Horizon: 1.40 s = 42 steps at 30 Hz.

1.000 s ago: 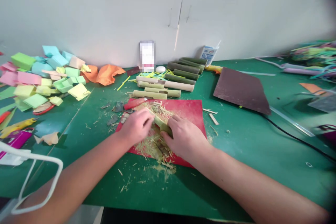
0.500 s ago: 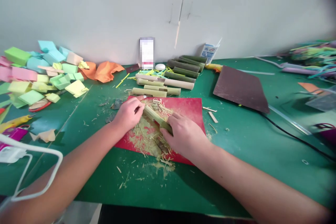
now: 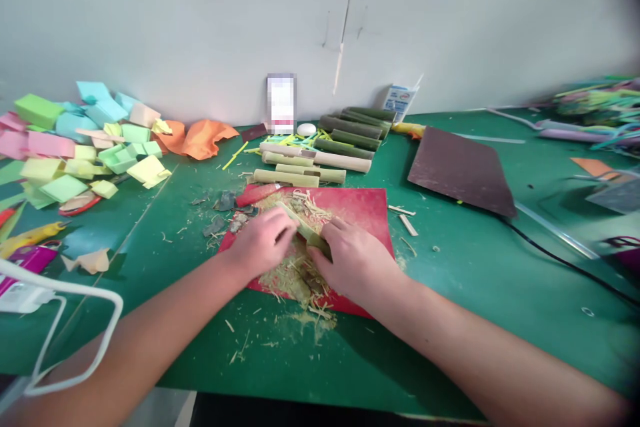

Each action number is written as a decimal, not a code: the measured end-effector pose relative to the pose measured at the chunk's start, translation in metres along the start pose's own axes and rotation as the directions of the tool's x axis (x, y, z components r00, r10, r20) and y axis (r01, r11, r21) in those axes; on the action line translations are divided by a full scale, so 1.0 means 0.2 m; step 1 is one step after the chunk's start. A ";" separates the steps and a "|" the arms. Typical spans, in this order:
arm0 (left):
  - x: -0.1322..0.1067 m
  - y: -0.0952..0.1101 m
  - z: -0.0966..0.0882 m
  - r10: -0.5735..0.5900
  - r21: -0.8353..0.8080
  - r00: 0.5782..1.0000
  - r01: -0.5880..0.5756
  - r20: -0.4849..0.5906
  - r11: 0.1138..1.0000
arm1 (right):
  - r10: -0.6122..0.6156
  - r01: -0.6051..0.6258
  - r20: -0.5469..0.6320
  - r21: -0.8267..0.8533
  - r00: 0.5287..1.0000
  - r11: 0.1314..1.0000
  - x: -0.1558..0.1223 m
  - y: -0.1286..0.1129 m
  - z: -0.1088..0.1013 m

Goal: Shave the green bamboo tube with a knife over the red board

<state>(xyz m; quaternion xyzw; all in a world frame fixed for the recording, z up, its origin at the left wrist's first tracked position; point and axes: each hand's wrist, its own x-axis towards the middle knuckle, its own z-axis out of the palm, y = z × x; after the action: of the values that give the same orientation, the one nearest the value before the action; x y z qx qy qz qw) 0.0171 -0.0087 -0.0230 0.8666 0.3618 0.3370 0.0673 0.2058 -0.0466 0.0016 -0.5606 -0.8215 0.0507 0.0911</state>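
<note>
A pale green bamboo tube (image 3: 295, 217) lies slantwise over a red sheet (image 3: 365, 203) strewn with shavings and dust. My right hand (image 3: 353, 257) is wrapped round its near end. Against the tube's left side, my left hand (image 3: 265, 240) is closed, thumb and fingers pinched together; whatever is between them is hidden. Just beyond the left hand rests a tool with a red handle (image 3: 257, 195), its far part reaching toward the tubes behind. Fine fibres and powder (image 3: 287, 280) lie heaped below both hands.
Several cut bamboo tubes (image 3: 343, 161) lie in rows at the back, before a propped phone (image 3: 281, 103). Coloured paper boxes (image 3: 65, 187) crowd the left. A dark brown board (image 3: 460, 170) lies right, with a black cable (image 3: 555, 247). A white frame (image 3: 107, 333) crosses my left forearm.
My left hand has slid nearer to me along the tube, uncovering the red handle and dark scraps. My right hand keeps its hold on the tube, almost unmoved.
</note>
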 end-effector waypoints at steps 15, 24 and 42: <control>0.01 -0.04 -0.02 -0.045 0.028 0.999 0.044 0.011 0.999 | 0.005 -0.004 0.028 -0.022 1.000 1.000 -0.01 -0.01 -0.01; 0.01 0.00 -0.02 0.005 0.004 0.996 -0.005 0.084 1.000 | -0.003 0.003 0.022 -0.006 1.000 1.000 -0.01 -0.01 0.00; 0.01 0.01 -0.02 -0.025 0.008 0.998 0.024 0.054 1.000 | 0.017 -0.016 0.042 -0.026 0.999 1.000 0.00 -0.02 -0.01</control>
<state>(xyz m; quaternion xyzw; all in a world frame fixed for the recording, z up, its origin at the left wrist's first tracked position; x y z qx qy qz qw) 0.0167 -0.0095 -0.0171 0.8711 0.3718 0.3113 0.0778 0.2031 -0.0489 0.0039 -0.5674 -0.8191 0.0525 0.0661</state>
